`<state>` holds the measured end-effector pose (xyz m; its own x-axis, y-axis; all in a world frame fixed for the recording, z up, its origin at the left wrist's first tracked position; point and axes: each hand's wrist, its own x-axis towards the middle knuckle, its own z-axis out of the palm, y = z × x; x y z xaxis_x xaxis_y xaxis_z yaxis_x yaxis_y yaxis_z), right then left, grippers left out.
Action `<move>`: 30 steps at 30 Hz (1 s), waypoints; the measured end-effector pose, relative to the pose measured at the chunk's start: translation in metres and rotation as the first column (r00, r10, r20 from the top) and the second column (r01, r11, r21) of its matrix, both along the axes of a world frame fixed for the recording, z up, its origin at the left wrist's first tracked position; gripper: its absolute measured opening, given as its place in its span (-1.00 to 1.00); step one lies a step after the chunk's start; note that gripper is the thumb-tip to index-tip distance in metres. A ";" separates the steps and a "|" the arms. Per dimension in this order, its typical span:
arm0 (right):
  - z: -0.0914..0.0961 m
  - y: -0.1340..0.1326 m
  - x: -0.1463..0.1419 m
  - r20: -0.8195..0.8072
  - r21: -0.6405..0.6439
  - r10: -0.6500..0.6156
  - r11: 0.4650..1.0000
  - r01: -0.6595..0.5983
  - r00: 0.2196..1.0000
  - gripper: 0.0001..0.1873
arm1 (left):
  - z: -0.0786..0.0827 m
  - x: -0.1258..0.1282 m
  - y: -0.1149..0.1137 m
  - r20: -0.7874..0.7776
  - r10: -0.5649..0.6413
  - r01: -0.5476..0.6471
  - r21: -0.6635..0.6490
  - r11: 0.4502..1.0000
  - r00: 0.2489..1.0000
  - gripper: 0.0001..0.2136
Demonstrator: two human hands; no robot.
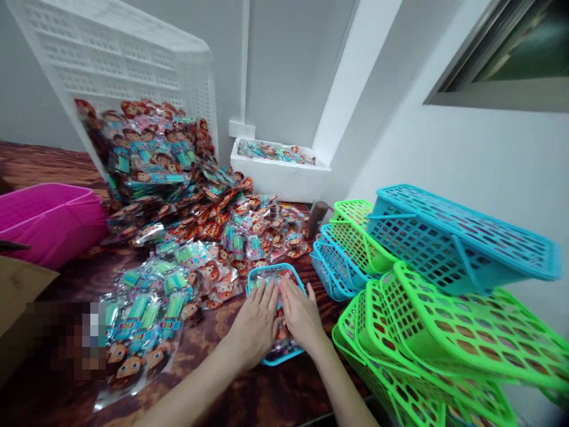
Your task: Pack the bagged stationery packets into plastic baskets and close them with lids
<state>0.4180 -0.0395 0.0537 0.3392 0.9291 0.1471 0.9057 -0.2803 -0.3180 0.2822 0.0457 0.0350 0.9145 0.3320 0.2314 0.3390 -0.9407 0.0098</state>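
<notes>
At the counter's [200, 344] near centre | left hand [256, 326] and right hand [303, 314] are lying flat, grips uncurled, over packets [282, 333] inside an uncovered blue plastic basket [284, 360] | filled blue-and-green perforated baskets [444, 234] are standing stacked right | loose clear packets [173, 279] are lying left

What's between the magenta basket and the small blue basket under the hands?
Head view: clear cartoon-character packets, piled loosely on the brown patterned tabletop, lie between the magenta basket and the small blue basket.

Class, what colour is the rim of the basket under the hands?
Light blue: the basket rim shows best in the head view.
</notes>
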 end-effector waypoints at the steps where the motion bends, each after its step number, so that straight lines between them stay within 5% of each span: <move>1: 0.001 0.002 -0.002 0.009 0.013 -0.020 1.000 0.020 1.000 -0.51 | 0.000 0.002 -0.001 -0.011 -0.001 0.001 0.012 1.000 1.000 -0.45; 6: -0.004 0.006 0.004 0.052 0.062 0.007 0.998 -0.010 0.999 -0.52 | 0.004 0.013 -0.012 -0.056 0.037 -0.037 0.000 0.999 0.998 -0.44; 11: -0.016 0.012 0.019 -0.011 0.075 0.079 0.994 -0.078 0.997 -0.50 | 0.008 0.020 -0.028 -0.021 0.193 -0.195 -0.099 0.976 0.981 -0.40; 22: -0.010 0.007 0.020 -0.169 0.243 0.114 0.967 -0.070 0.979 -0.51 | 0.024 -0.036 -0.024 0.292 0.189 -0.039 -0.450 0.892 0.938 -0.66; 27: -0.019 0.002 0.019 0.095 0.103 0.112 0.987 -0.122 0.989 -0.46 | 0.034 -0.035 -0.017 0.205 0.155 -0.065 -0.388 0.919 0.966 -0.80; 30: -0.020 -0.002 0.019 0.128 0.162 0.163 0.970 -0.182 0.978 -0.41 | 0.040 -0.024 -0.019 0.106 0.131 -0.096 -0.284 0.954 0.986 -0.77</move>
